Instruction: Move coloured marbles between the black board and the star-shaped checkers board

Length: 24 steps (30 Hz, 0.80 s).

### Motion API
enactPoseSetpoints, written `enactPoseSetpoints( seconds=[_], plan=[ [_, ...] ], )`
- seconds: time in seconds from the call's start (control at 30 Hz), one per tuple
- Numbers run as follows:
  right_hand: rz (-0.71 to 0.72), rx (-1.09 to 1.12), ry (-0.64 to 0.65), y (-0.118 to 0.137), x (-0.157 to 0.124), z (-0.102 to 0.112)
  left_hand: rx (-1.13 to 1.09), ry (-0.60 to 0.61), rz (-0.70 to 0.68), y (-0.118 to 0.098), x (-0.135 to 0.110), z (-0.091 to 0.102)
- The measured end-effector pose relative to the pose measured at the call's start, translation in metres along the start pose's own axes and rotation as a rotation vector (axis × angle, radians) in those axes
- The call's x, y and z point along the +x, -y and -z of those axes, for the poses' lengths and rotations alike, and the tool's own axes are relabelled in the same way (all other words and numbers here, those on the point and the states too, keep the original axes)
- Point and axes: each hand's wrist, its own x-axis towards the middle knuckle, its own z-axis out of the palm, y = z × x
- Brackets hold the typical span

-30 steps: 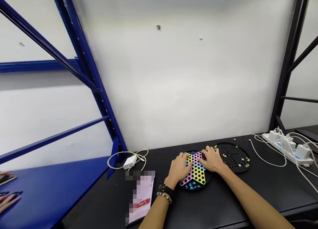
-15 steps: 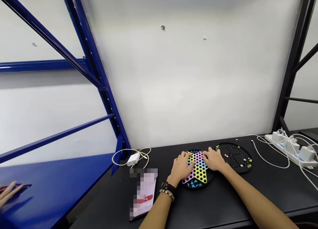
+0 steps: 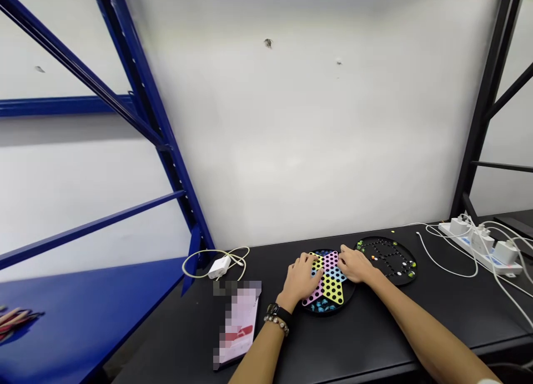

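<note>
A round Chinese checkers board (image 3: 333,289) lies on the black table, with a star of pink, yellow and blue holed fields and blue marbles in its near rim section. My left hand (image 3: 298,278), with a watch and a bead bracelet on the wrist, lies over the board's left side, its fingers stretched and touching the surface. At the board's right edge is my right hand (image 3: 353,263), its fingertips drawn together and bent down. What those fingertips hold, if anything, is hidden. Beside the right hand sits a round black tray (image 3: 393,259) with green and white pieces.
A tablet-like device (image 3: 237,328), partly pixelated, lies left of my forearm. Behind it is a white charger (image 3: 219,267) with a looped cable. A power strip (image 3: 483,248) with plugs and white cables stands at right. Another person's hand (image 3: 10,319) is at the far left.
My right hand's fingers have drawn closer together at the board's edge. My left hand stays on the board. The whole view has shifted slightly.
</note>
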Motion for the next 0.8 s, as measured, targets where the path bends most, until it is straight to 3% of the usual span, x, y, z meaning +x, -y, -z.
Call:
enactPoseSetpoints(
  seconds=[0.57, 0.7, 0.8],
  plan=[
    [-0.065, 0.002, 0.000, 0.001, -0.001, 0.000, -0.001, 0.009, 0.010, 0.001, 0.002, -0.001],
    [-0.112, 0.097, -0.127, -0.002, -0.001, -0.003, -0.003, 0.011, 0.009, 0.000, 0.003, -0.001],
    [-0.231, 0.172, -0.280, -0.009, 0.002, 0.000, -0.011, 0.012, 0.010, 0.001, 0.003, -0.001]
  ],
)
